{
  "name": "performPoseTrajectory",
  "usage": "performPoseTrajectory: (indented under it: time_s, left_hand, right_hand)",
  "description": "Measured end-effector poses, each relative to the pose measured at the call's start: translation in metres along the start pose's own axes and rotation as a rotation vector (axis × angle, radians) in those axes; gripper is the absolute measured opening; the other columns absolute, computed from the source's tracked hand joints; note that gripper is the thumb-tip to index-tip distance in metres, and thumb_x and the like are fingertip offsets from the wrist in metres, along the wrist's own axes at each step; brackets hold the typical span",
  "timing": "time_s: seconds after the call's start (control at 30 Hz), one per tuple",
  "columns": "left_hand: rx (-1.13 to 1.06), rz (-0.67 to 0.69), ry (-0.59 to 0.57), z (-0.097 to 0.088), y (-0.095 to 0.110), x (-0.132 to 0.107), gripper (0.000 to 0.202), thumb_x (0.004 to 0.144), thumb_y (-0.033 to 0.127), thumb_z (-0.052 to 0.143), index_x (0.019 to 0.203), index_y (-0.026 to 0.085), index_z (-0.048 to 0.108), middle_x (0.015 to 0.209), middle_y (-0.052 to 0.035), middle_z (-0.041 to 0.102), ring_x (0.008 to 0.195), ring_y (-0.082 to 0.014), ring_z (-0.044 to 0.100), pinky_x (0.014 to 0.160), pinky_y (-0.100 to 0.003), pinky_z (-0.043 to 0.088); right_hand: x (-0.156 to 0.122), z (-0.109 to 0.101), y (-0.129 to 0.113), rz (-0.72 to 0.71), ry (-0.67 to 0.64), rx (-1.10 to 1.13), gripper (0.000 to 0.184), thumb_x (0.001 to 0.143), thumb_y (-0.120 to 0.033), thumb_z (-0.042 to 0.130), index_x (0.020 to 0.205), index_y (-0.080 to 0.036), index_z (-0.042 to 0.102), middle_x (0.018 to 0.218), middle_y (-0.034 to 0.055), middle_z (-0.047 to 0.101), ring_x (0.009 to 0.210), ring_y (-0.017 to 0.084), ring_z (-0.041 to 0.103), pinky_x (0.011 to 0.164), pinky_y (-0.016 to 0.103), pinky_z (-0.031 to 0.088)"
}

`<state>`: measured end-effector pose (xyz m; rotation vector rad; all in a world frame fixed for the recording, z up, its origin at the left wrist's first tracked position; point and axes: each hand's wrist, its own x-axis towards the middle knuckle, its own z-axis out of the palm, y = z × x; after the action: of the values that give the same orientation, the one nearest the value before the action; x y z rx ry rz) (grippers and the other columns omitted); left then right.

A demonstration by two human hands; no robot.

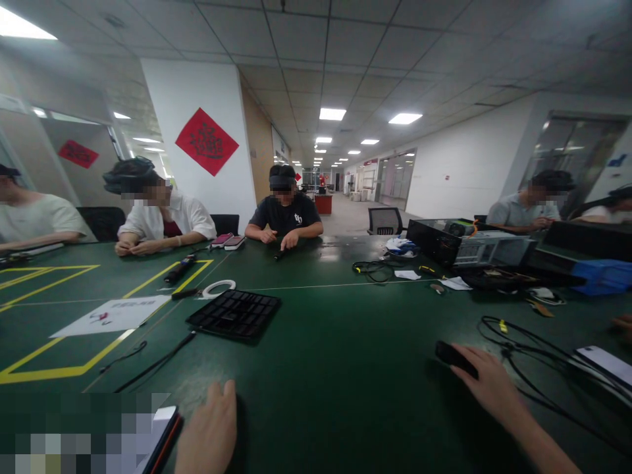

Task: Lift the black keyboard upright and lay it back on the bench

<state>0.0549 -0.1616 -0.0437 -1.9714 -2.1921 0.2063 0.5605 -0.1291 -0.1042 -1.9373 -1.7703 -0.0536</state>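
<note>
My right hand (486, 382) is over the green tabletop at the right, its fingers closed around a small black rounded object (453, 355); its exact kind is unclear. Part of the object sticks out past my fingertips to the left. My left hand (210, 428) rests on the table at the lower left with its back to me. Its fingers point forward and hold nothing that I can see. Just left of it lies a phone (170, 428), partly covered by a blurred patch. Beyond that hand is a black gridded panel (237, 315) with a black cable (158, 362) near its corner.
At the right, black cables (513, 349) coil near another phone (605, 365). An opened computer case (444, 247) and a blue bin (602, 276) stand farther back. A paper sheet (111, 315) and yellow tape (49, 375) lie left. Several people sit around the table.
</note>
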Motion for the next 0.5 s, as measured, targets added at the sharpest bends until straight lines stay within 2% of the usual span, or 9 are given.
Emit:
performPoseTrajectory:
  time_s: [0.1, 0.27, 0.43, 0.5]
  left_hand:
    - [-0.038, -0.005, 0.016, 0.003, -0.004, -0.002, 0.043, 0.089, 0.007, 0.02, 0.106, 0.005, 0.06, 0.098, -0.0197, 0.058, 0.078, -0.0255, 0.065, 0.069, -0.034, 0.047]
    - [-0.179, -0.031, 0.006, 0.008, -0.01, -0.005, 0.05, 0.079, -0.003, 0.02, 0.103, 0.01, 0.062, 0.098, -0.0188, 0.06, 0.079, -0.0244, 0.065, 0.072, -0.034, 0.047]
    - [-0.238, -0.037, 0.095, 0.02, -0.016, -0.003, 0.048, 0.074, -0.003, 0.027, 0.101, 0.011, 0.064, 0.095, -0.0199, 0.063, 0.081, -0.0281, 0.064, 0.076, -0.039, 0.047]
    - [-0.235, -0.038, 0.098, 0.02, -0.016, -0.002, 0.046, 0.073, -0.002, 0.031, 0.102, 0.01, 0.064, 0.096, -0.0213, 0.064, 0.084, -0.0295, 0.064, 0.078, -0.04, 0.047]
  right_hand:
    - [-0.009, 0.005, 0.029, 0.056, 0.001, -0.122, 0.051, 0.077, -0.044, 0.044, 0.115, -0.013, 0.061, 0.114, 0.015, 0.065, 0.107, 0.032, 0.055, 0.094, 0.05, 0.044]
    - [-0.016, 0.014, 0.032, 0.085, 0.108, -0.313, 0.065, 0.075, -0.053, 0.041, 0.126, -0.012, 0.051, 0.131, 0.018, 0.05, 0.125, 0.042, 0.038, 0.101, 0.055, 0.035]
    - [-0.016, 0.024, 0.04, 0.086, 0.034, -0.302, 0.065, 0.078, -0.051, 0.035, 0.124, -0.007, 0.05, 0.126, 0.02, 0.054, 0.119, 0.036, 0.047, 0.102, 0.05, 0.036]
    - [-0.016, 0.027, 0.046, 0.101, 0.023, -0.274, 0.064, 0.079, -0.05, 0.033, 0.122, -0.007, 0.052, 0.125, 0.0204, 0.054, 0.118, 0.035, 0.048, 0.1, 0.051, 0.037]
